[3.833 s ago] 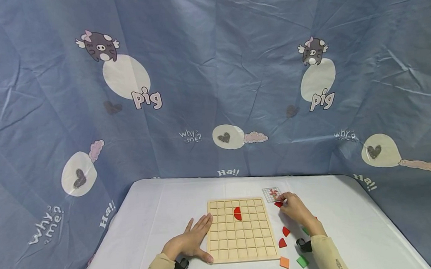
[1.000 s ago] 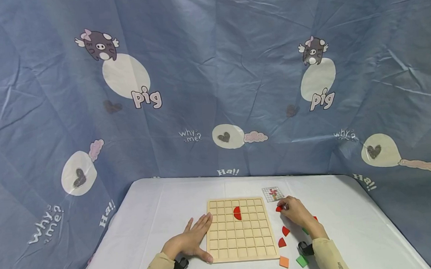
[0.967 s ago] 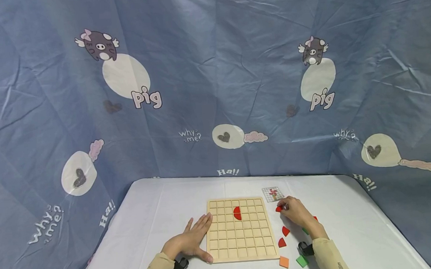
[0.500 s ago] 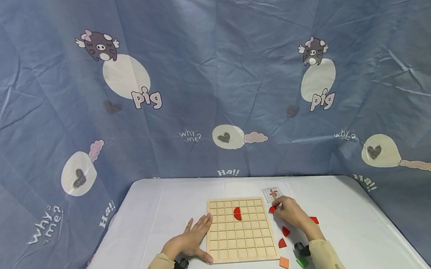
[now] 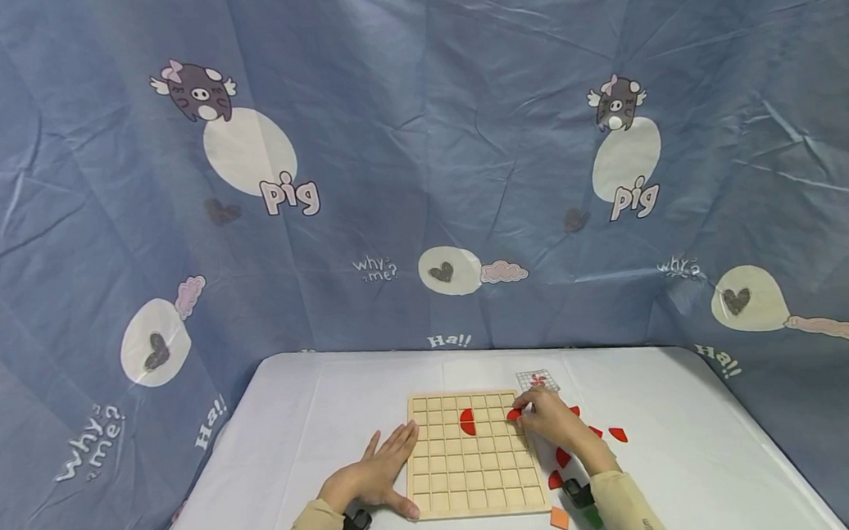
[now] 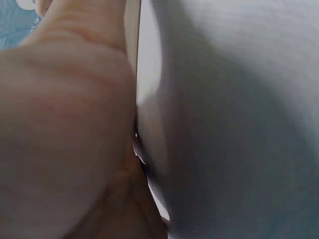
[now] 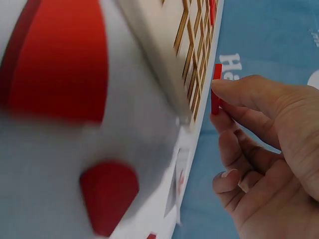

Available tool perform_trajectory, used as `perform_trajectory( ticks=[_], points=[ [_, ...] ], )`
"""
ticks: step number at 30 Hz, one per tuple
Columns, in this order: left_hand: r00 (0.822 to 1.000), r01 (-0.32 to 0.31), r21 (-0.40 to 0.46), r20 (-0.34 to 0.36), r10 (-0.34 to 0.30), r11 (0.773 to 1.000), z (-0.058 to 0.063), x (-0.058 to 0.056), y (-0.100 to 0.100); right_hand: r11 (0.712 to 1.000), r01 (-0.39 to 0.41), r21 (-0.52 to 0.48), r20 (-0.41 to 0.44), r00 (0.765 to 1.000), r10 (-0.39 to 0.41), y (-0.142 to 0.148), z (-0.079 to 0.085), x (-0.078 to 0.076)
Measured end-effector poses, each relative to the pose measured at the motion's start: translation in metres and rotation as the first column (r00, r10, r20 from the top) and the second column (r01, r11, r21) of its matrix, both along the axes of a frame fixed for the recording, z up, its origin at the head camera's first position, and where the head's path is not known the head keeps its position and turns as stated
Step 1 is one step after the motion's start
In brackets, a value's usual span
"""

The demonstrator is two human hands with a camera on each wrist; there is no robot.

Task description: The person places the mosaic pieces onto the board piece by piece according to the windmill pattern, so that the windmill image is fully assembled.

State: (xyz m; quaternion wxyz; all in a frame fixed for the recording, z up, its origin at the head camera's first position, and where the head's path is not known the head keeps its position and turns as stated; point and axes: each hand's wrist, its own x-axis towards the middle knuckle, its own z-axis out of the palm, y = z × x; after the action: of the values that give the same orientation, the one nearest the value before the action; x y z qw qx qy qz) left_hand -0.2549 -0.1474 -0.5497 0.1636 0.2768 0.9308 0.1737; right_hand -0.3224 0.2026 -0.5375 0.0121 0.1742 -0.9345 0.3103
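A square wooden grid board (image 5: 475,479) lies on the white table. Two red quarter-circle tiles (image 5: 467,422) sit together in its upper middle cells, forming a half disc. My right hand (image 5: 549,419) pinches another red quarter-circle tile (image 7: 216,89) between thumb and fingers, over the board's upper right edge in the head view. My left hand (image 5: 380,469) rests with fingers spread against the board's left side, thumb at the near corner. The left wrist view is mostly filled by the palm (image 6: 65,129), close to the tabletop.
A small pattern card (image 5: 527,379) with a red flower print lies beyond the board's right corner, partly behind the right hand. Several loose red tiles (image 5: 618,434), an orange square (image 5: 559,518) and a green piece (image 5: 593,518) lie right of the board. Patterned blue cloth (image 5: 389,177) hangs behind.
My right hand has picked up a red quarter-circle tile right of the board and moved left with it to the board's edge, uncovering other red tiles. My left hand has stayed put.
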Motion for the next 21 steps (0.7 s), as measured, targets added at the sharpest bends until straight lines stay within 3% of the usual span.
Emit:
perform_trajectory(
  ticks=[13, 21],
  points=[
    [1.0, 0.004, -0.001, -0.009, -0.004, 1.0, -0.002, 0.0, 0.0, 0.988, -0.15, 0.036, -0.061, 0.986, 0.152, -0.028, 0.0, 0.004],
    [1.0, 0.006, -0.002, -0.019, -0.007, 1.0, -0.003, 0.0, -0.001, 0.986, -0.161, 0.054, -0.046, 0.986, 0.163, -0.038, -0.004, 0.004]
  ],
)
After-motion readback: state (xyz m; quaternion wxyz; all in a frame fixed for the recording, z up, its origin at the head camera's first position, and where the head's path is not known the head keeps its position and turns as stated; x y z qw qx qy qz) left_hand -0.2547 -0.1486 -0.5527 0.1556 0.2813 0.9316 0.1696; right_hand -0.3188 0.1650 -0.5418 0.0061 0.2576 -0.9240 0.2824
